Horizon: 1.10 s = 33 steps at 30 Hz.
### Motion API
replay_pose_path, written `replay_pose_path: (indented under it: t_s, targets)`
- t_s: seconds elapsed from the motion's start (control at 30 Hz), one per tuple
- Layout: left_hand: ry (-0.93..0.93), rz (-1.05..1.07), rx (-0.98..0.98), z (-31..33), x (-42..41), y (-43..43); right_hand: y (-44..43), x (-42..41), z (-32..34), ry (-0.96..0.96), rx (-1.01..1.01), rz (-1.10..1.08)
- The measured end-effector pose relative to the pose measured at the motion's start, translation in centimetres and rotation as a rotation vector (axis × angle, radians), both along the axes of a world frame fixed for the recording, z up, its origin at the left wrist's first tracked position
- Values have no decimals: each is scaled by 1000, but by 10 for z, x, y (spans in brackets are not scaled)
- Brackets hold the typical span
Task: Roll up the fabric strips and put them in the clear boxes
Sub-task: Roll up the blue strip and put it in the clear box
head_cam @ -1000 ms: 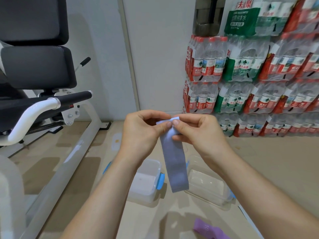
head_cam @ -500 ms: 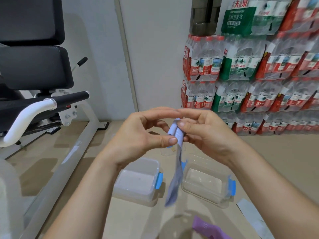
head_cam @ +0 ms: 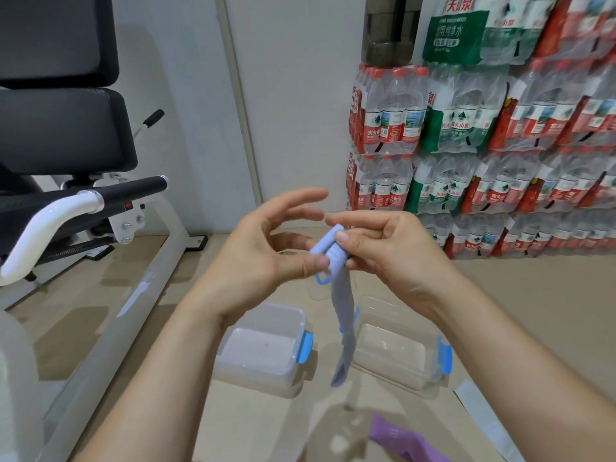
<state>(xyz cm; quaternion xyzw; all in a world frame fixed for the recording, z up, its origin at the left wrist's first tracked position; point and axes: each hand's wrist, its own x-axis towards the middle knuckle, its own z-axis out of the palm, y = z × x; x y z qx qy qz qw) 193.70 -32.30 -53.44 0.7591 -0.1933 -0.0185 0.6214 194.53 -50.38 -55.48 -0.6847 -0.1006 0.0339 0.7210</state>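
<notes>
A pale blue fabric strip (head_cam: 343,315) hangs in front of me, its top end rolled into a small coil. My right hand (head_cam: 386,255) pinches that coil between thumb and fingers. My left hand (head_cam: 266,255) touches the coil with its thumb and lower fingers, while its upper fingers are spread. The strip's loose tail dangles between two clear boxes with blue clips on the floor: the left box (head_cam: 263,348) and the right box (head_cam: 396,355). Both look empty. A purple strip (head_cam: 400,438) and a grey-white strip (head_cam: 483,418) lie on the floor near me.
A white and black exercise machine (head_cam: 83,208) stands at the left. Shrink-wrapped packs of water bottles (head_cam: 483,155) are stacked against the wall at the right. A small clear lid with a blue tab (head_cam: 323,281) lies behind the boxes.
The flat strip's top end has been rolled into a coil and the hanging tail has twisted and narrowed. My left hand's upper fingers have spread away from the roll.
</notes>
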Motion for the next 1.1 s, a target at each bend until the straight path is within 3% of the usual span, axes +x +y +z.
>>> replay_pose_path:
  t_s: [0.2, 0.53, 0.9, 1.1]
  targets:
    - [89, 208, -47, -8, 2, -11, 7, -3, 2, -49, 30, -132]
    - [-26, 361, -31, -11, 7, -14, 9, -4, 5, -39, -30, -155]
    - [118, 251, -59, -13, 8, -10, 5, -3, 3, -23, -52, -175]
    - [106, 314, -136, -12, 10, -10, 8, -2, 3, 45, 107, -113]
